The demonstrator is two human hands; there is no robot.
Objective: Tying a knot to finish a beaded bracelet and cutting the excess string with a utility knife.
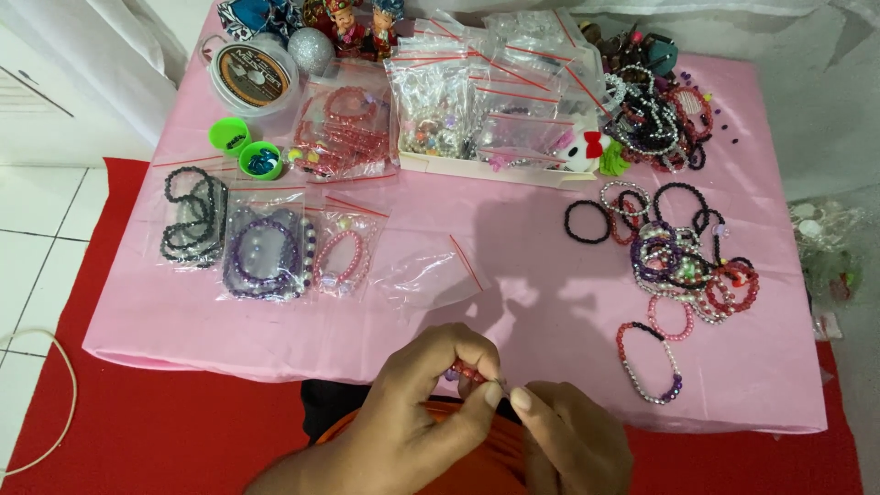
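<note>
Red beads (466, 372) sit pinched in your left hand (431, 403) just below the pink table (541, 302) edge, your right hand (564, 440) closed fingertip-to-fingertip beside them, apparently mid-stringing; next likely calls for steady, fine fingertip work.

A small strand of red beads (465, 373), pinched at the table's near edge.

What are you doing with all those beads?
A person's left hand and right hand pinch a small string of red beads between the fingertips, close to the near edge of a pink table. An empty clear bag lies just beyond the hands. Bagged bracelets sit to the left, and a pile of loose bracelets lies to the right.
</note>
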